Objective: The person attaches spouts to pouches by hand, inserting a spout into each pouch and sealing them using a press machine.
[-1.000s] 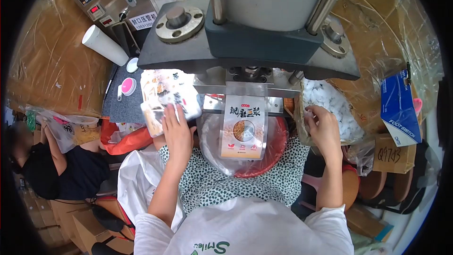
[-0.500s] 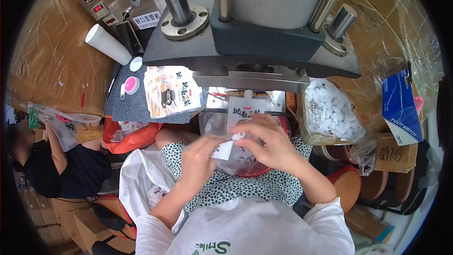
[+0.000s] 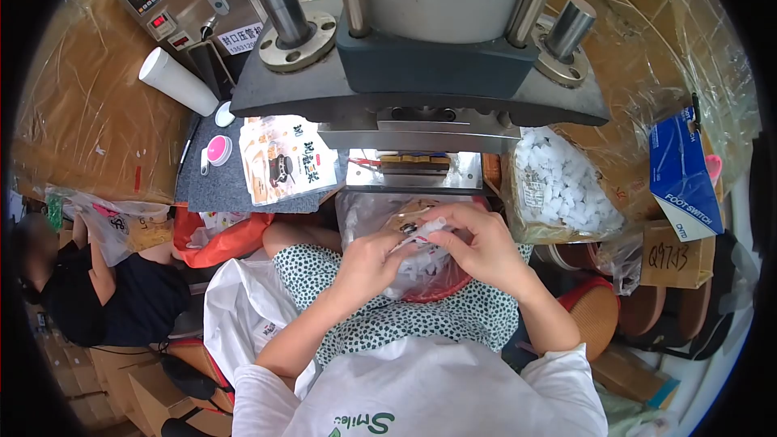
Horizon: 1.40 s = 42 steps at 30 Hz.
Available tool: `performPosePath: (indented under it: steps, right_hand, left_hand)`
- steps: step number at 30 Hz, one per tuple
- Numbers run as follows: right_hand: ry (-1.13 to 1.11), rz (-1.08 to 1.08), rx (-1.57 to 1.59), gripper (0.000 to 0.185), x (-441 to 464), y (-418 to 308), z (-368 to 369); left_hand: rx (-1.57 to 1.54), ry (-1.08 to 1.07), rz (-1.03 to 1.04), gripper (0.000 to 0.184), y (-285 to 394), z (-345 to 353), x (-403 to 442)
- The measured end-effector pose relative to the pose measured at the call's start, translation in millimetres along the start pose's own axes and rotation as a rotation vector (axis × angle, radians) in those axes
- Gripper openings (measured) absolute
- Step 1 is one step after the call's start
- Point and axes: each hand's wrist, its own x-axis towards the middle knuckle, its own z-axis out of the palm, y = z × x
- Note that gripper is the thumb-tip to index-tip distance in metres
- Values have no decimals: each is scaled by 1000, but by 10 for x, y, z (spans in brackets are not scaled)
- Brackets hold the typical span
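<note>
Gone from the plate (image 3: 465, 170) was the pouch that had lain there half a second before, so the brass jig (image 3: 414, 164) stood bare under the raised press (image 3: 437, 81). My two hands had stayed close together over the basin (image 3: 455, 285) in my lap, tipped only a little differently. With my left hand (image 3: 372, 263) I pinched the edge of a small pouch (image 3: 411, 241), thumb against curled fingers. With my right hand (image 3: 486, 255) I had thumb and forefinger closed about the white spout (image 3: 430, 228) at its end; I couldn't tell how far it sat inside. The other right fingers were bent, partly hidden behind it.

Just beyond my fingertips, a printed pouch (image 3: 411, 212) lay in the basin's clear lining, half covered by my hands. To my left, a stack of flat pouches (image 3: 279, 163) rested on the grey mat (image 3: 212, 194), with a pink jar (image 3: 218, 150) beside it and a white cup (image 3: 178, 81) lying farther back. To my right, the tray (image 3: 518, 229) held a heap of loose white spouts (image 3: 562, 182), near a blue box (image 3: 686, 178).
</note>
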Motion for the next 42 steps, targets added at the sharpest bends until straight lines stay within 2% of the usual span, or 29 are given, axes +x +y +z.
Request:
performPosePath:
  steps: [2, 5, 7, 8, 11, 14, 17, 20, 23, 24, 27, 30, 31, 33, 34, 36, 37, 39, 42]
  right_hand:
    - [50, 39, 62, 21, 14, 53, 29]
    - [155, 69, 93, 22, 46, 117, 9]
    - [145, 164, 144, 22, 27, 90, -98]
    - [167, 111, 100, 22, 15, 54, -125]
    - [125, 26, -152, 21, -37, 91, -215]
    - [-12, 57, -108, 23, -37, 63, -204]
    - [-47, 135, 127, 29, -24, 118, -121]
    - [49, 124, 51, 35, 5, 161, -56]
    - [289, -107, -148, 41, 7, 187, -78]
    - [312, -69, -130, 38, -4, 122, -105]
    - [179, 39, -155, 33, -113, -88, -234]
    - [244, -314, -440, 26, -165, 28, -341]
    - [344, -219, -565, 24, -161, 43, -400]
    - [540, -21, -807, 21, -139, 80, -541]
    - [486, 66, -879, 19, -161, 209, -614]
    - [383, 239, -1020, 16, -165, 533, -726]
    - [372, 204, -957, 15, -140, 546, -748]
    - [335, 151, -826, 12, -159, 571, -745]
    - [342, 116, -723, 12, -105, 576, -743]
  left_hand:
    - [-181, -143, -182, 23, 89, -32, 52]
    - [-337, -163, -187, 27, -54, 75, 131]
    - [-233, -130, -185, 26, 6, 59, 178]
    - [-181, -115, -182, 26, 27, 57, 195]
    - [-12, -19, -38, 24, 0, 54, 192]
    - [32, 23, 128, 23, -50, 75, 166]
    - [11, -82, 23, 24, -79, 73, 135]
    - [-252, -200, -191, 25, 15, 27, 161]
    - [-448, -235, -355, 27, -74, -5, 338]
    - [-651, -188, -406, 27, -91, 12, 392]
    - [-896, -141, -563, 28, -28, -63, 608]
    - [-1025, -134, -565, 32, -142, -34, 723]
    - [-1041, -141, -582, 32, -170, -28, 739]
    - [-903, -84, -479, 34, -276, 44, 703]
    - [-834, -57, -426, 35, -275, 53, 680]
    - [-418, 135, -367, 41, -209, -185, 608]
    - [-211, 231, -332, 44, -215, -337, 576]
    - [902, 587, 6, 57, -663, -436, 438]
    - [983, 369, -1, 67, -924, -289, 143]
